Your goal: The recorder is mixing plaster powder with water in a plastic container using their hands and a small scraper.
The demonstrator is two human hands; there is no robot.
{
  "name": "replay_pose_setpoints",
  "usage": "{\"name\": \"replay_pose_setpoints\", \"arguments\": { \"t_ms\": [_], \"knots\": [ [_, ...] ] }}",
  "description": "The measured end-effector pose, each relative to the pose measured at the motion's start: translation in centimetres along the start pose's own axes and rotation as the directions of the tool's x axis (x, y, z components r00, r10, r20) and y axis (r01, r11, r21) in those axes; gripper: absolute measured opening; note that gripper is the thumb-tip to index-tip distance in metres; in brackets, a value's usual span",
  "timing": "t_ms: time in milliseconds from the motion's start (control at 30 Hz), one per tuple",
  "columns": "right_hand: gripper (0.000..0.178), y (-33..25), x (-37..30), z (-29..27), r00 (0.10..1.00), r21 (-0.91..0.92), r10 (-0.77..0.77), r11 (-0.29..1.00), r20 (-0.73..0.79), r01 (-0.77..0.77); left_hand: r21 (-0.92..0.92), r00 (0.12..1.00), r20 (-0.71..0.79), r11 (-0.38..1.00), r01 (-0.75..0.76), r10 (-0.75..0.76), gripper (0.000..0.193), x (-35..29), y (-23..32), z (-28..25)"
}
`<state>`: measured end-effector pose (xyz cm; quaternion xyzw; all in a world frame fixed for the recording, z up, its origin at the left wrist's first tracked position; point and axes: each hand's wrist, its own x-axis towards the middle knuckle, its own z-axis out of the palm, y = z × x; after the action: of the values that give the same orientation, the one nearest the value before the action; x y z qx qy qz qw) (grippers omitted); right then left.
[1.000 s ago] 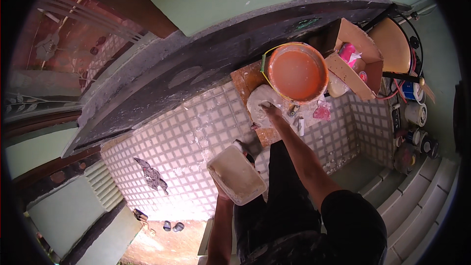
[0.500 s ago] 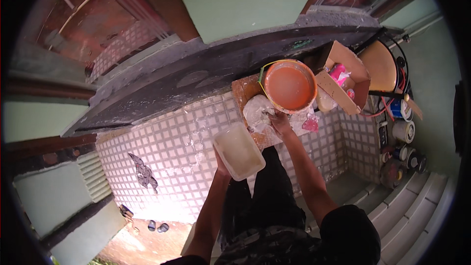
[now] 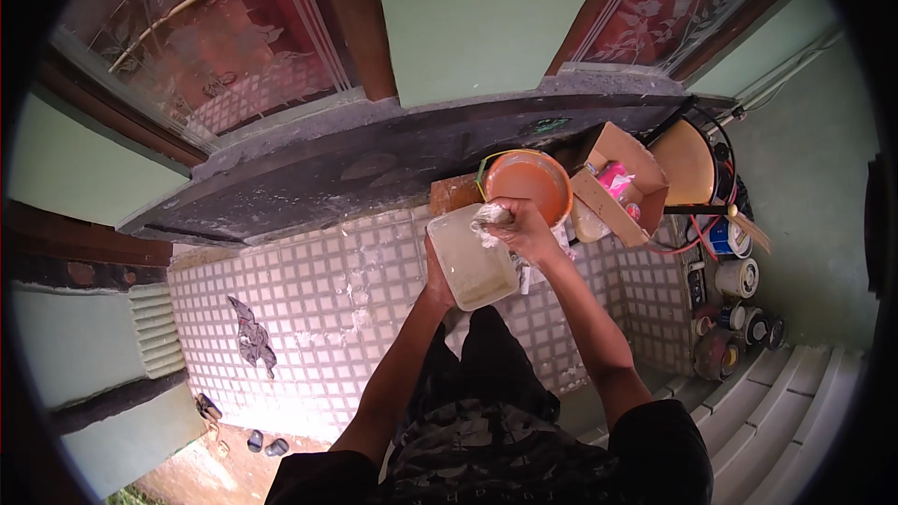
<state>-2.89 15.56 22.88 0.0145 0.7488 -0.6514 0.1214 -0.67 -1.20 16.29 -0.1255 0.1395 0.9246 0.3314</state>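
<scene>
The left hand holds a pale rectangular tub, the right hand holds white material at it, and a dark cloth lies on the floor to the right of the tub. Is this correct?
Not quite: the head view shows the dark cloth on the floor to the left of the tub. The left hand does hold it, and the right hand holds white material.

The left hand point(image 3: 437, 276) is gripping the tub point(image 3: 475, 271) along its left side, the fingers partly hiding behind it. The left forearm point(image 3: 398, 369) is slanting up from below and left of the tub. The right hand point(image 3: 529, 232) is poising at the tub's upper right corner, its fingers bunching together, whether touching the rim being unclear. The right forearm point(image 3: 596, 332) is angling from the tub's lower right, its elbow bending.
</scene>
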Motion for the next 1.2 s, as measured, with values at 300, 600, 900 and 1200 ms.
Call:
{"name": "replay_pose_setpoints", "arguments": {
  "t_ms": [300, 600, 900, 1200],
  "knots": [
    [0.027, -4.8, -0.1, 1.0, 0.992, -0.523, -0.128, 0.847, -0.018, 0.099, -0.105, 0.975, 0.222, 0.994, 0.037, -0.013, 0.079, -0.5, -0.7, 0.4],
    [0.036, -4.7, -0.2, 0.7, 0.99, -0.709, -0.089, 0.691, 0.113, 0.143, -0.018, 0.969, 0.244, 1.0, -0.024, 0.028, 0.081, -0.9, -0.6, 1.8],
    [0.04, -4.1, -1.9, 0.1, 0.96, -0.756, -0.007, 0.615, 0.28, 0.225, 0.031, 0.954, 0.263, 0.986, -0.161, 0.147, 0.078, -1.4, -0.1, 3.0],
    [0.027, -8.8, -0.6, 2.1, 0.945, -0.698, -0.172, 0.639, 0.278, 0.321, 0.006, 0.983, 0.152, 0.995, -0.103, 0.101, 0.087, -2.1, -0.3, 3.4]
  ]
}}
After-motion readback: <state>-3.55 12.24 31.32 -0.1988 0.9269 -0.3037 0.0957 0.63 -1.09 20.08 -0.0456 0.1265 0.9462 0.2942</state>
